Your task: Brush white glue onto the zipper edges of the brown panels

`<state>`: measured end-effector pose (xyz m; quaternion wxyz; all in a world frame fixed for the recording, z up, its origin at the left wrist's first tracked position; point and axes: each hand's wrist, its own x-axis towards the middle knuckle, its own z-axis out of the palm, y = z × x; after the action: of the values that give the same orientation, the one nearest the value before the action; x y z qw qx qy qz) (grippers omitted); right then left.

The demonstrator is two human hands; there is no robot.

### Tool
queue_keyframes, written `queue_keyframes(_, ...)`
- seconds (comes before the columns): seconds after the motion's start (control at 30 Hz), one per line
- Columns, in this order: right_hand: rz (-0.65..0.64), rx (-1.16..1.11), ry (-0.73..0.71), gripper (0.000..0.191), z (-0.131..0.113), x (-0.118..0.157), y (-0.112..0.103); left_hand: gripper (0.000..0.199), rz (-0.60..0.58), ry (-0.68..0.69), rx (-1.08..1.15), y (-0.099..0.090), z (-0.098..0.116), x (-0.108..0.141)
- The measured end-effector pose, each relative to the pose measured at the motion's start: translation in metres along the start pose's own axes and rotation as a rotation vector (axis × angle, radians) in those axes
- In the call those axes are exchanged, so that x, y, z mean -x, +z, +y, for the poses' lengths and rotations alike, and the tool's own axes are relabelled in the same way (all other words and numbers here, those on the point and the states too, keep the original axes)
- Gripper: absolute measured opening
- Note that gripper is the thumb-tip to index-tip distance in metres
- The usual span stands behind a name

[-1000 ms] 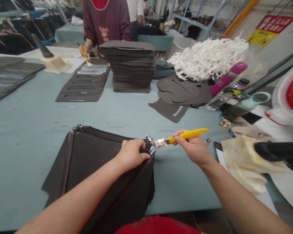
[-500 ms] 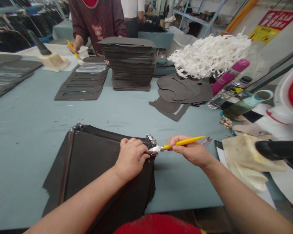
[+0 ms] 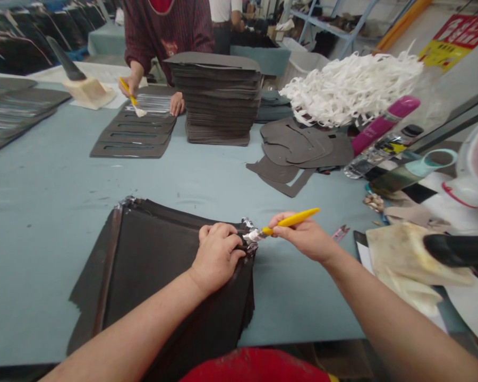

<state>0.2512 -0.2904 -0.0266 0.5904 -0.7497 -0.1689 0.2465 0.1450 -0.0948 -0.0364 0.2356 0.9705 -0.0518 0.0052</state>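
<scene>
In front of me lies a stack of dark, leather-like sheets (image 3: 155,265) with white paste smeared on its two far corners. My left hand (image 3: 218,254) rests on the stack near its right far corner, fingers curled and closed on the edge of the top sheet. A yellow-handled brush (image 3: 297,218) is pinched between the thumb and fingers of my right hand (image 3: 305,236). Its paste-covered bristles touch that same corner, right beside my left fingertips. What lies under my left fingers is partly hidden.
Across the table, a co-worker's hand (image 3: 131,85) moves another yellow brush over slotted grey pieces (image 3: 133,143). A tall grey stack (image 3: 219,106) stands beside them. On the right are thread snips (image 3: 340,232), a paste-stained container (image 3: 402,254), bottles and white strips (image 3: 350,87).
My right hand and the brush have shifted slightly left and up at the corner, the handle tilting more. My left hand stays put. The co-worker's brush has moved nearer over the slotted pieces.
</scene>
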Motion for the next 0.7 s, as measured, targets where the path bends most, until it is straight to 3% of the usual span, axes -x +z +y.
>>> queue_keyframes(0.1,0.048,0.034,-0.019,0.009,0.005,-0.009,0.004,0.008,-0.043,-0.046,0.004,0.005,-0.002,-0.002)
queue_keyframes(0.33,0.229,0.003,-0.080,0.013,0.012,-0.009,-0.021,0.011,-0.158,0.011,-0.094,-0.004,0.000,-0.009)
queue_keyframes(0.5,0.219,-0.021,-0.040,0.016,0.012,-0.010,-0.020,0.023,-0.312,-0.018,-0.045,-0.010,-0.012,-0.033)
queue_keyframes(0.7,0.193,-0.112,-0.022,0.019,0.015,-0.008,-0.018,0.029,-0.366,0.020,-0.032,-0.015,-0.008,-0.042)
